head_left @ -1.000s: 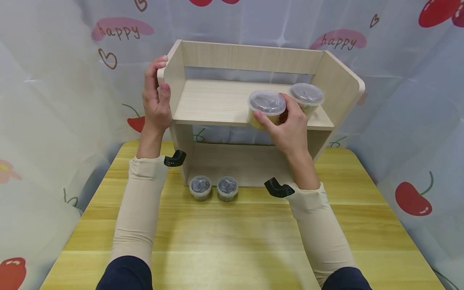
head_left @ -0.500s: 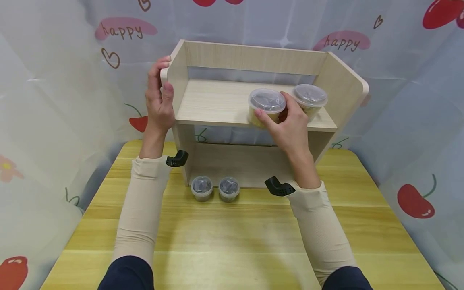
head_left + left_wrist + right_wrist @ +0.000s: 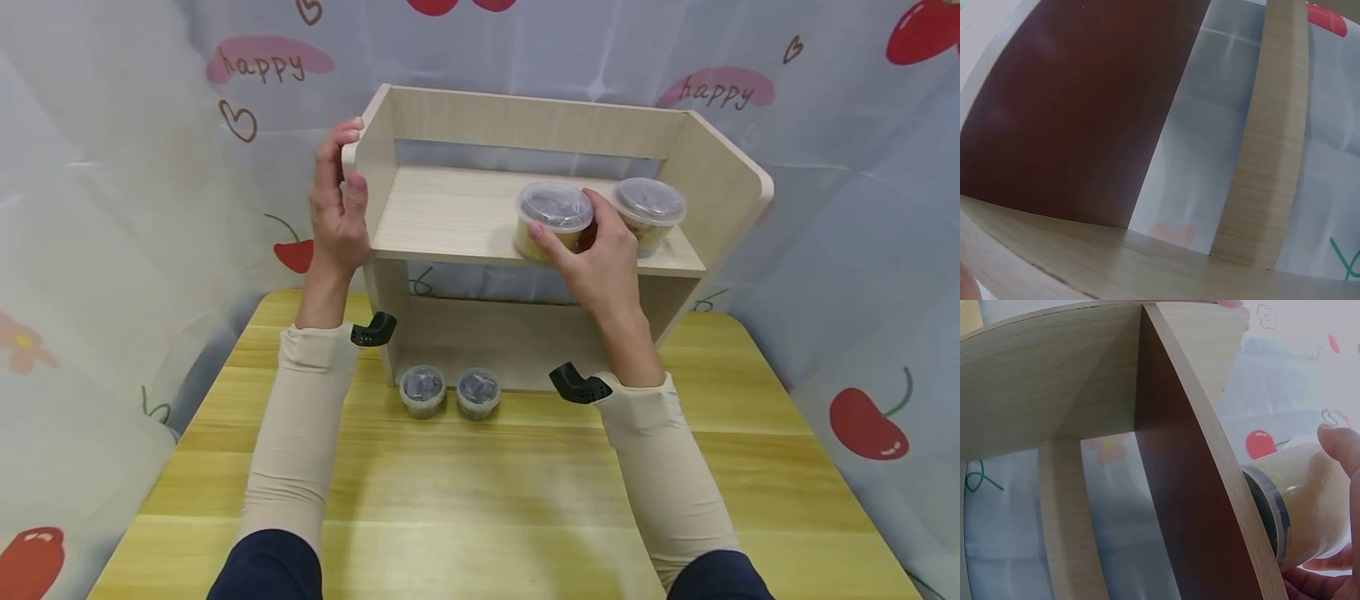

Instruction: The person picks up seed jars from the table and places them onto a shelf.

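Observation:
A two-tier wooden shelf (image 3: 450, 208) stands at the table's back. My left hand (image 3: 337, 200) holds its left side panel near the top, with the thumb by the front edge. At the upper board's front edge, my right hand (image 3: 607, 267) grips a lidded clear cup (image 3: 555, 208) with pale contents, thumb in front. The right wrist view shows that cup (image 3: 1304, 500) with its base against the board's edge (image 3: 1222, 450); whether its weight rests there I cannot tell. Another lidded cup (image 3: 651, 215) stands to its right on the same board.
Two small lidded cups (image 3: 422, 392) (image 3: 478, 393) stand side by side on the wooden table (image 3: 480, 500), just before the shelf's lower board (image 3: 510, 342). A printed curtain (image 3: 112, 208) surrounds the table at the back and sides.
The gripped cup has shifted slightly left and back relative to the shelf, widening its gap to the other upper cup. My left hand keeps its place on the panel; the head view has shifted a little.

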Motion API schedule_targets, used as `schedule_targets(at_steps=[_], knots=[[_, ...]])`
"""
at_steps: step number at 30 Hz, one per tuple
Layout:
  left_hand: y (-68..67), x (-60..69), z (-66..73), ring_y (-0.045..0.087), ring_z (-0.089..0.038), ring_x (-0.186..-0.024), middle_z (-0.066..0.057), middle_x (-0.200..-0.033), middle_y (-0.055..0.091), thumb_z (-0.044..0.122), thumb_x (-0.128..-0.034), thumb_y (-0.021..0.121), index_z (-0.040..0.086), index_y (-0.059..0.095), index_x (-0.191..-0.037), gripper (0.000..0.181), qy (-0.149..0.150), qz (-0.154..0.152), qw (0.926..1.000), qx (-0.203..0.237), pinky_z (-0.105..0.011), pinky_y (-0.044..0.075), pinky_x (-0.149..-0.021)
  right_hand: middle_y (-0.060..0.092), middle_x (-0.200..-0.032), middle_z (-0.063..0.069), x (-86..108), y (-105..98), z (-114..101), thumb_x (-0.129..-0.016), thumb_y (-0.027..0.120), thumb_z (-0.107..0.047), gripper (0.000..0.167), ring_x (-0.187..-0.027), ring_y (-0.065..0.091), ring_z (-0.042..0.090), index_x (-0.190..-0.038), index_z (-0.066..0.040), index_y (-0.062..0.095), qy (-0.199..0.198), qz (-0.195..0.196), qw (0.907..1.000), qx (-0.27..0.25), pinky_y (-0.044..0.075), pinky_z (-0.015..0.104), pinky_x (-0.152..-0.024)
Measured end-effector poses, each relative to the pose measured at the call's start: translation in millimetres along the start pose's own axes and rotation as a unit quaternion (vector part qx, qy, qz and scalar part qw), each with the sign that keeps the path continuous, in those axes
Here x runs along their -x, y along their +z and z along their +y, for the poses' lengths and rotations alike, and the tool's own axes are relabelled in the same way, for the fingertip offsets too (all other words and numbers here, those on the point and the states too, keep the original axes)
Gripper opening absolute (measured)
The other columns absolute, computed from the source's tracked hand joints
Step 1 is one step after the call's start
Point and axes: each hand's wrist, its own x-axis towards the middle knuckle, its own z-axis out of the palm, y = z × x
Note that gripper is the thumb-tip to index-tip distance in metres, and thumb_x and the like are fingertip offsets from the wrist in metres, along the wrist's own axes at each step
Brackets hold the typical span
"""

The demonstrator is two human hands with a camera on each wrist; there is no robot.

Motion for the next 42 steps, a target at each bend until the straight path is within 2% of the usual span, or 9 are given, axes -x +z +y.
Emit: schedule_targets(at_steps=[6,13,24,34,42], knots=[[1.5,1.7,-0.4,0.048,-0.029,-0.121,-0.022,-0.139,0.046,0.055,-0.0962,0.049,-0.014,0.038,-0.127,0.076,0.004,-0.001,1.0000,0.005,-0.039,0.047,-0.095,0.061,-0.106,0.012,-0.9,1.6,1.8,-0.082,0.074,-0.047,0.071,-0.083,0.051,0.022,-0.134,-0.002,0.055,0.004,0.000,1.0000,0.006,0.038,0.026,-0.071],[0.9,1.7,-0.6,0.048,-0.028,-0.122,-0.023,-0.139,0.046,0.054,-0.0965,0.048,-0.014,0.038,-0.127,0.076,0.007,-0.002,1.0000,0.000,-0.041,0.046,-0.097,0.062,-0.112,0.013,-3.8,3.3,0.9,-0.083,0.073,-0.047,0.073,-0.088,0.053,0.023,-0.136,-0.003,0.053,0.012,-0.010,0.9998,0.013,0.038,0.029,-0.075],[0.2,2.2,-0.4,0.047,-0.026,-0.124,-0.023,-0.140,0.044,0.054,-0.0956,0.049,-0.015,0.036,-0.128,0.078,-0.004,-0.002,1.0000,0.002,-0.045,0.045,-0.100,0.063,-0.113,0.011,-10.6,7.1,-2.3,-0.082,0.073,-0.051,0.073,-0.087,0.057,0.024,-0.136,-0.006,0.054,0.025,-0.020,0.9992,0.024,0.041,0.031,-0.076],[0.4,0.4,0.2,0.047,-0.027,-0.123,-0.024,-0.140,0.045,0.055,-0.0966,0.048,-0.015,0.038,-0.128,0.077,0.004,-0.003,1.0000,-0.005,-0.039,0.046,-0.097,0.063,-0.114,0.012,-14.8,9.3,-4.1,-0.082,0.072,-0.052,0.075,-0.088,0.059,0.026,-0.138,-0.006,0.053,0.034,-0.032,0.9985,0.026,0.043,0.033,-0.076],[0.9,0.9,0.7,0.048,-0.028,-0.121,-0.022,-0.141,0.045,0.056,-0.0958,0.048,-0.014,0.037,-0.128,0.078,0.000,-0.004,1.0000,-0.004,-0.037,0.046,-0.096,0.064,-0.115,0.011,-16.8,11.1,-5.0,-0.082,0.072,-0.052,0.075,-0.086,0.060,0.025,-0.138,-0.007,0.053,0.032,-0.037,0.9984,0.028,0.044,0.032,-0.074]])
